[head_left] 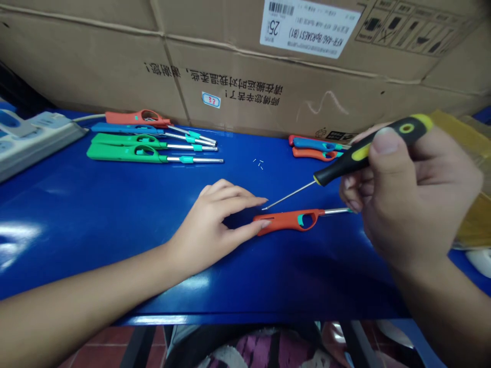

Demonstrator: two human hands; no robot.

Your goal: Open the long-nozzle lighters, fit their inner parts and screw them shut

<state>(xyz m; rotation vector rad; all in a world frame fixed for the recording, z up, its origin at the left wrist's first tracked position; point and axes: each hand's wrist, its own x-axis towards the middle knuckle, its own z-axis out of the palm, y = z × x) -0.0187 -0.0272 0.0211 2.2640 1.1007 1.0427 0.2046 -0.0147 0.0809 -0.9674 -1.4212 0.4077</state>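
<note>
My right hand [414,189] is closed around the black-and-yellow handle of a screwdriver [345,153], whose thin shaft slants down to the left. Its tip is just above the butt end of an orange gas lighter [287,221] with a long metal nozzle, which lies on the blue table [126,214]. A turquoise trigger shows inside the lighter's finger loop. My left hand [210,220] has thumb and index finger apart. The thumb rests on the lighter's butt end, and the index fingertip is beside the screwdriver tip. The far end of the nozzle is hidden by my right hand.
Several long lighters, including a green one [126,153], lie at the back left near a white power strip [38,135]. More lie at the back right, such as a blue one [312,144]. Tiny pale bits [260,164] lie mid-table. A cardboard box [230,56] walls the back.
</note>
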